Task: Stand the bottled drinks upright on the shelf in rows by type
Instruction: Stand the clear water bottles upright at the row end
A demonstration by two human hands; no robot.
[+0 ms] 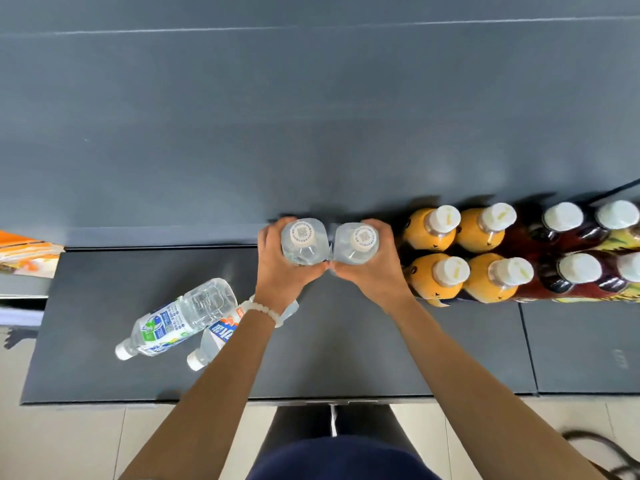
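Note:
Two clear water bottles stand upright side by side at the back of the dark shelf (346, 341). My left hand (277, 271) grips the left clear bottle (303, 240). My right hand (374, 268) grips the right clear bottle (358, 242). The two bottles touch each other. To their right stand several orange juice bottles (433, 230) with white caps, then several dark red drink bottles (568, 271). One clear bottle (180, 317) with a blue and green label lies on its side at the left. A second lying bottle (214, 337) is partly hidden under my left forearm.
A grey back wall (311, 116) rises behind the shelf. An orange package (24, 254) lies at the far left edge. The shelf's front edge (311, 400) runs above a pale tiled floor (69, 445). A seam (526, 341) divides the shelf from a right panel.

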